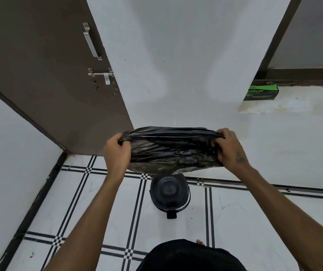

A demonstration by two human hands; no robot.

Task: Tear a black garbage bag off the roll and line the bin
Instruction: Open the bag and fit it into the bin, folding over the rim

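A crumpled black garbage bag (171, 148) is stretched sideways between both hands at chest height, gathered along its top edge. My left hand (116, 149) grips its left end and my right hand (229, 147) grips its right end. Directly below the bag, a small black pedal bin (169, 192) stands on the tiled floor near the wall, seen from above with its inside showing; the bag's lower edge covers the bin's far rim. A green garbage bag box (261, 92) sits on the window ledge at the right.
A brown door (49, 75) with a handle and latch stands open at the left. A white wall is straight ahead. The white floor (90, 202) has black line tiles. My black clothing fills the bottom centre, with a toe beside it.
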